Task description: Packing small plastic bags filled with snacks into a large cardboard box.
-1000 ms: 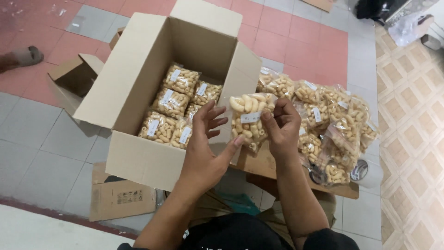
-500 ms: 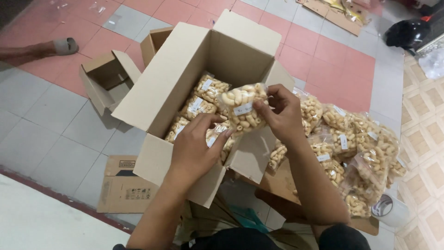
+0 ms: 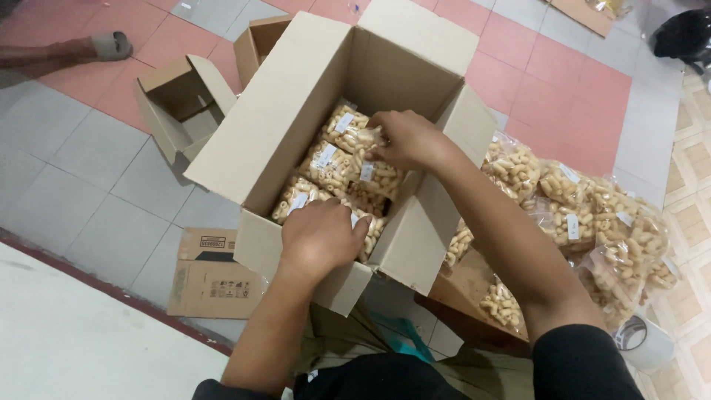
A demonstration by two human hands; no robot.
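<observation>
Fingers of right hand (image 3: 406, 138) pinch a snack bag (image 3: 374, 172) mid-frame in box (image 3: 296, 111); left hand (image 3: 320, 235) curled on front row, best pressed flat.

box (image 3: 296, 126): matt brown cardboard | snack bags (image 3: 570, 200): glossy clear plastic | floor (image 3: 111, 178): smooth tile

Floor: square tiles (image 3: 89, 163), grey near the viewer, red-pink farther out, patterned beige at right edge. Small open cardboard box (image 3: 181, 104), flaps up, stands left of the large carton, just beside it. Flattened printed carton (image 3: 211, 274) lies flat on grey tile, lower left. Sandalled foot (image 3: 104, 48) of another person, upper left. Roll of clear tape (image 3: 641, 341), lower right. Dark bag-like object (image 3: 685, 33), upper right corner; kind unclear.
</observation>
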